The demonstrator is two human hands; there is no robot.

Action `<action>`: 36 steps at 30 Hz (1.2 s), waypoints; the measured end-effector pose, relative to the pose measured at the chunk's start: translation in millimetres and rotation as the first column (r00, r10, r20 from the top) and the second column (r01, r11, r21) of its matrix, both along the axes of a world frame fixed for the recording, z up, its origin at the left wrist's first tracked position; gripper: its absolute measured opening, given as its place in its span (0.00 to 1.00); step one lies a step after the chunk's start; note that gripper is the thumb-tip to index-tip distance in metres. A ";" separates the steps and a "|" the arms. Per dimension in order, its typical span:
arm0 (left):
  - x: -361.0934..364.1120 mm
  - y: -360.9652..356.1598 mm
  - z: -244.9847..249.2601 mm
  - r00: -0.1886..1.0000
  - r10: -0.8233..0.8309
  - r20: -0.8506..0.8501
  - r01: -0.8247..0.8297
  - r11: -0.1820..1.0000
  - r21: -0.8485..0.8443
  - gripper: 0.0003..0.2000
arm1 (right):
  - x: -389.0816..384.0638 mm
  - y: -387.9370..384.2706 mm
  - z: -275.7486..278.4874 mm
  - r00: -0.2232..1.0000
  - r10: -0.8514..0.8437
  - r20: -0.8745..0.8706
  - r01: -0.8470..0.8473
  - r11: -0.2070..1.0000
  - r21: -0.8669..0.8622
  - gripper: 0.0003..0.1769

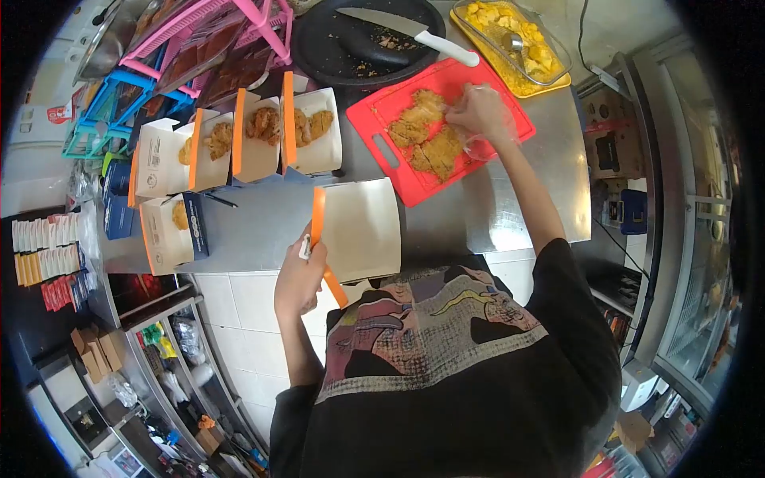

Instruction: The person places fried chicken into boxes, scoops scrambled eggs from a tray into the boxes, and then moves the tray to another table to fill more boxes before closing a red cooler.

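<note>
My left hand [301, 275] grips an open paper food box [362, 227] by its orange-edged side, at the table's near edge. A small white object [304, 247] shows at its fingers; I cannot make out its kind. The box's inside is white and bare. My right hand [482, 115], in a clear plastic glove, bends its fingers at the right edge of the fried chicken [437, 153], which lies in cut pieces on a red cutting board [382, 179]. The fingertips are partly hidden.
Several food boxes holding fried pieces [259, 127] stand at the left. Behind lies a knife [398, 24] on a round black pan [319, 60], beside a glass tray [558, 76] with yellow food. Pink and blue racks [199, 40] stand back left.
</note>
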State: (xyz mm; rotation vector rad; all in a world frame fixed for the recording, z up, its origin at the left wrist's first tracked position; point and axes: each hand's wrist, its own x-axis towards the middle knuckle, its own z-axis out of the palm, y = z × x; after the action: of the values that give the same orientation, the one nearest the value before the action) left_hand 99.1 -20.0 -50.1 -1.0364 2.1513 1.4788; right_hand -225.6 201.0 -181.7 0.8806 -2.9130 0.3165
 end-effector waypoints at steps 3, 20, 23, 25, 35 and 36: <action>-3.2 -3.4 0.8 0.999 0.031 0.042 -0.033 0.999 0.033 0.22 | 1.2 -3.3 -7.2 0.999 -0.027 0.047 0.036 0.982 -0.187 0.20; 79.1 -47.8 -10.0 0.934 0.356 0.016 -0.357 0.934 0.026 0.12 | 254.2 -192.2 68.1 0.030 0.325 0.945 0.253 0.913 -0.322 0.20; 96.3 -83.1 -10.9 0.895 0.445 0.037 -0.444 0.896 -0.032 0.12 | 270.3 -224.4 21.5 0.652 0.603 0.459 -0.117 0.678 -0.725 0.16; 108.6 -114.9 -14.5 0.881 0.473 0.027 -0.472 0.881 -0.030 0.13 | 276.8 -237.7 8.1 0.674 0.657 0.337 -0.188 0.595 -0.782 0.16; 120.9 -255.8 -9.0 0.964 0.263 0.034 -0.252 0.949 -0.190 0.16 | 302.5 -283.2 5.0 0.567 0.406 0.716 -0.090 0.895 -0.436 0.27; 124.6 -275.2 5.1 0.959 0.283 0.015 -0.274 0.940 -0.203 0.16 | 306.2 -292.8 13.7 0.440 0.406 0.801 -0.074 0.906 -0.418 0.28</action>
State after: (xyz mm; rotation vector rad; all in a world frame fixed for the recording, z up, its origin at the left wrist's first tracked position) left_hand 223.7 -295.2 -45.0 -1.4843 2.2281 1.3574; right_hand 80.6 -91.8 -167.9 1.3988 -3.3281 1.7335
